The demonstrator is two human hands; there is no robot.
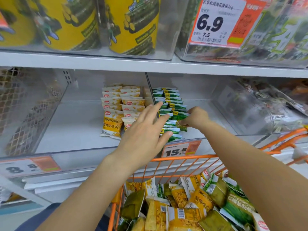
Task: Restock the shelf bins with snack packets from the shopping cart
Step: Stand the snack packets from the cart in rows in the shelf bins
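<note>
- The green packets stand in a leaning row inside the right-hand bin on the middle shelf, running from the back wall almost to the front lip.
- The right hand pinches one green packet at the near part of that row, fingers curled round its edge; it looks to be slotting it in among the others.
- The left hand is spread flat with straight fingers, its tips touching the left side of the green row, apparently steadying it; it holds nothing.
- The yellow packets fill only the right rear part of the neighbouring bin; much of that bin's floor is bare.
- The cart just below the shelf holds a loose heap of both yellow and green packets.
- Judgement: the green row seems close to full, the yellow one well short, and with the cart heaped, the restocking is perhaps around the middle.
- A price tag reading 15.8 hangs on the shelf edge under the green row.
</note>
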